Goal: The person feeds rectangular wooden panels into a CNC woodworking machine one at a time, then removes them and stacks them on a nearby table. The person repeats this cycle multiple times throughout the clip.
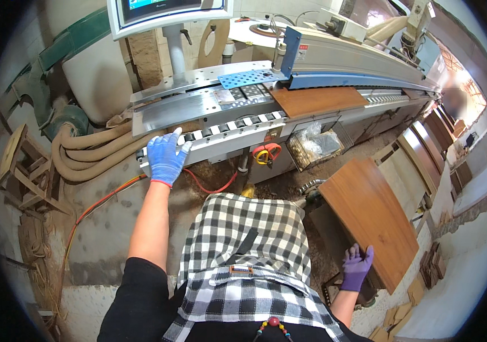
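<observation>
My left hand, in a blue-and-white knit glove, rests with its fingers spread on the left end of a white rail with black rollers. This rail runs along the front of a long woodworking machine. My right hand, in a purple glove, is at the near left edge of a brown wood-grain panel. Its fingers are apart, and whether they touch the panel is hard to tell. Another brown panel lies flat on the machine, under the blue edge of its long beam.
Ribbed hoses curve off the machine's left end near a wooden stool. A red hose crosses the floor. A crate with clear plastic sits below the machine. A screen stands above; more panels are at right.
</observation>
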Demonstrator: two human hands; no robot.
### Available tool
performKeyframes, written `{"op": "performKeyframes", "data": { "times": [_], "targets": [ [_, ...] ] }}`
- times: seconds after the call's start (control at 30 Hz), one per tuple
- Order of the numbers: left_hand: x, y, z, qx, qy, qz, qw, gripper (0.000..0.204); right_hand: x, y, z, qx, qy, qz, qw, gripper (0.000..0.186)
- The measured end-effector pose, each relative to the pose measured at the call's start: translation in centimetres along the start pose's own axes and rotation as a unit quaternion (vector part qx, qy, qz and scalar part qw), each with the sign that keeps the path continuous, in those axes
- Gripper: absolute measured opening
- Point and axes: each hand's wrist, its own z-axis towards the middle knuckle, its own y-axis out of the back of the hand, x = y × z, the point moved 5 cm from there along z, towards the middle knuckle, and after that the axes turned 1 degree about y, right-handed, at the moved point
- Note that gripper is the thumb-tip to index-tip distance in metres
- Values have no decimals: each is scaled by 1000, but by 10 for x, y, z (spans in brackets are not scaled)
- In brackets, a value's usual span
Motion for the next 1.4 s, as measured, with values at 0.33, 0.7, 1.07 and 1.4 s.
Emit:
{"op": "performKeyframes", "data": {
  "times": [0.33,0.7,1.07,1.4],
  "targets": [
    [7,0,-2,8,-8,-31,999,50,29,32,-9,54,164,-53,983,42],
    [-71,89,-57,94,-145,-144,974,74,-84,-188,-57,319,-17,14,947,38],
    [41,103,-100,31,24,-21,999,59,-248,-363,-86,477,-390,-30,787,34],
    [90,62,-47,42,114,-2,993,57,-226,-220,-107,278,-388,123,870,50]
  ]
}}
